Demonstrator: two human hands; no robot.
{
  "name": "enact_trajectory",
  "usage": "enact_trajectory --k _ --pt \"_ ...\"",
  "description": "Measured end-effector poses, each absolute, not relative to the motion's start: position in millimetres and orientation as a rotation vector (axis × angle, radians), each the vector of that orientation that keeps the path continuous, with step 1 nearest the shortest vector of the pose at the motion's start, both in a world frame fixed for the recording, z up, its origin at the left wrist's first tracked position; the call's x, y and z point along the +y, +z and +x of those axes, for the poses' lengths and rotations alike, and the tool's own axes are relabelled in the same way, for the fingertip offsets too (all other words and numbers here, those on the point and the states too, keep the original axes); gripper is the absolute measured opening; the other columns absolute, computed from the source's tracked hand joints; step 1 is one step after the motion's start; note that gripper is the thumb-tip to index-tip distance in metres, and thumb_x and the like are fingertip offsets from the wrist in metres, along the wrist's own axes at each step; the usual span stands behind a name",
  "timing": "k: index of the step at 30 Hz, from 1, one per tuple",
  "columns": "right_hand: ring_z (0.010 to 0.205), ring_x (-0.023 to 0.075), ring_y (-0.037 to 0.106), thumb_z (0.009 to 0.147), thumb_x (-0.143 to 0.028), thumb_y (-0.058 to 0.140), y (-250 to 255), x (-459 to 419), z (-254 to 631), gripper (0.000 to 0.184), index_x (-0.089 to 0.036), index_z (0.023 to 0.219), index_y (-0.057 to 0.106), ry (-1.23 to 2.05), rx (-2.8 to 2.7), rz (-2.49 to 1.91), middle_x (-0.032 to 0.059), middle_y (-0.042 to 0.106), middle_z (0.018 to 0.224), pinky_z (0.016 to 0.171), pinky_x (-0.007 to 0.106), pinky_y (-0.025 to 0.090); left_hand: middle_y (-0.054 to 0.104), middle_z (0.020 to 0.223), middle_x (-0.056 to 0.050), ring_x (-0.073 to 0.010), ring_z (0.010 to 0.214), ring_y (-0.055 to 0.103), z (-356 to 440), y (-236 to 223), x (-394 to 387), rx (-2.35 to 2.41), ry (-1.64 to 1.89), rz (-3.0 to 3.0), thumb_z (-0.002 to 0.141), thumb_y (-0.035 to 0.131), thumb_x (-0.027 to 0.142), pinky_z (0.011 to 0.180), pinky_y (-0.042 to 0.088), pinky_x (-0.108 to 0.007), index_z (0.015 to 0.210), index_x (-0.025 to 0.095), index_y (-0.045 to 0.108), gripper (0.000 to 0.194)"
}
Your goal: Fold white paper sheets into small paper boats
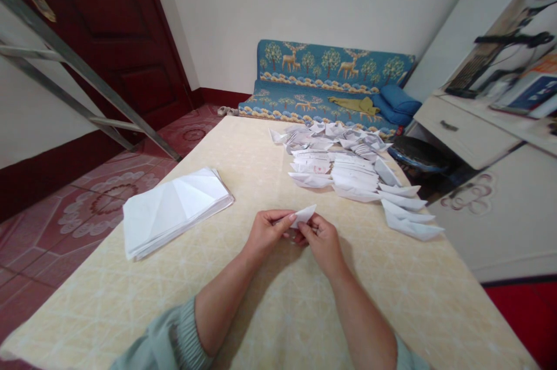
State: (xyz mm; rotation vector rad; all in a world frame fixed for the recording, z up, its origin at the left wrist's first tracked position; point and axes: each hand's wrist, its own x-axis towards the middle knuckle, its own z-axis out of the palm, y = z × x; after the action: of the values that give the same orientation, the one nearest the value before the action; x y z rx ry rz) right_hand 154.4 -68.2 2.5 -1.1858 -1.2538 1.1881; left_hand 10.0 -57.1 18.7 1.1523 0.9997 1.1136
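Between my two hands, just above the middle of the table [278,312], is a small folded white paper [303,216] with a pointed corner upward. My left hand [272,229] pinches its left side between thumb and fingers. My right hand [319,238] grips the lower right side, its thumb on the near face. The fingers cover much of the paper's lower part. Beyond them to the right lie rows of folded paper boats [354,178], packed closely together. A stack of white paper sheets [178,213] with crease lines on top lies to the left of my hands.
A blue patterned sofa [322,89] stands behind the table, with a blue cushion [398,104] and a yellow-green cloth [354,105] on it. To the left a metal ladder [82,77] leans near a dark red door [117,22]. A white cabinet [474,132] borders the right side.
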Motion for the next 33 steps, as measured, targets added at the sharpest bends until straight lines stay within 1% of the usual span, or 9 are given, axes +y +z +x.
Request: enact_trajectory --k 5,10,13,18,23,26,28,31,33 --pt "0.058 0.0163 0.063 0.08 -0.034 0.055 1 -68 153 0.021 -0.018 0.089 0.063 1.226 -1.275 -1.183 0.0006 0.064 0.065 0.055 0.028 0.054 0.071 0.072 -0.009 -0.0149 0.057 0.06 11 19 -58 1.058 1.152 1.218 0.072 0.066 0.037 0.055 0.047 -0.024 0.086 0.01 0.073 0.031" --pt "0.061 0.0171 0.065 0.08 -0.041 0.055 7 -70 152 0.036 -0.02 0.109 0.056 1.22 -1.219 -1.209 0.002 0.067 0.075 0.051 0.027 0.055 0.072 0.076 -0.01 -0.0197 0.066 0.064 12 21 -61 1.092 1.212 1.419 0.073 0.064 0.033 0.06 0.049 -0.026 0.084 0.012 0.074 0.026" --pt "0.053 0.0154 0.063 0.078 -0.043 0.057 11 -70 153 0.033 -0.018 0.099 0.06 1.185 -1.192 -1.235 0.0017 0.067 0.072 0.046 0.024 0.052 0.073 0.079 -0.011 -0.0215 0.067 0.065 12 18 -61 1.078 1.185 1.475 0.075 0.063 0.032 0.062 0.05 -0.03 0.088 0.012 0.074 0.026" --pt "0.043 0.0125 0.058 0.076 -0.047 0.058 13 -70 158 0.032 -0.015 0.077 0.061 1.114 -1.085 -1.258 -0.0005 0.061 0.053 0.041 0.019 0.047 0.071 0.091 -0.011 -0.0247 0.08 0.065 16 12 -60 0.897 1.101 1.387 0.077 0.06 0.03 0.076 0.052 -0.038 0.102 0.011 0.069 0.033" --pt "0.032 0.008 0.047 0.076 -0.047 0.059 11 -70 162 0.031 -0.017 0.073 0.058 1.089 -0.983 -1.273 -0.005 0.052 0.041 0.03 0.014 0.031 0.067 0.105 -0.011 -0.0253 0.094 0.062 19 16 -64 0.708 1.003 1.278 0.077 0.06 0.031 0.085 0.049 -0.039 0.119 0.013 0.059 0.045" --pt "0.032 0.0084 0.046 0.076 -0.047 0.058 10 -70 162 0.031 -0.017 0.073 0.057 1.082 -0.977 -1.288 -0.0052 0.051 0.041 0.031 0.015 0.031 0.066 0.107 -0.012 -0.0242 0.092 0.063 19 16 -64 0.689 0.989 1.251 0.076 0.061 0.034 0.083 0.05 -0.037 0.124 0.013 0.053 0.053" --pt "0.033 0.0091 0.048 0.077 -0.047 0.057 10 -71 160 0.031 -0.016 0.072 0.057 1.072 -1.026 -1.306 -0.0041 0.053 0.042 0.032 0.016 0.033 0.068 0.1 -0.013 -0.0228 0.085 0.064 19 15 -63 0.75 1.013 1.225 0.076 0.062 0.035 0.077 0.052 -0.034 0.119 0.011 0.057 0.05" --pt "0.031 0.0085 0.043 0.079 -0.046 0.055 10 -72 158 0.031 -0.016 0.073 0.059 1.071 -1.142 -1.328 -0.0041 0.051 0.04 0.031 0.017 0.03 0.07 0.084 -0.012 -0.0197 0.07 0.065 18 13 -61 0.895 1.063 1.195 0.073 0.064 0.036 0.063 0.052 -0.028 0.097 0.008 0.067 0.037" --pt "0.032 0.0075 0.04 0.078 -0.043 0.056 8 -71 158 0.029 -0.015 0.071 0.06 1.032 -1.218 -1.319 -0.0047 0.049 0.041 0.032 0.017 0.03 0.07 0.074 -0.01 -0.017 0.06 0.063 17 13 -60 0.988 1.092 1.187 0.071 0.066 0.036 0.055 0.05 -0.025 0.084 0.007 0.069 0.032"
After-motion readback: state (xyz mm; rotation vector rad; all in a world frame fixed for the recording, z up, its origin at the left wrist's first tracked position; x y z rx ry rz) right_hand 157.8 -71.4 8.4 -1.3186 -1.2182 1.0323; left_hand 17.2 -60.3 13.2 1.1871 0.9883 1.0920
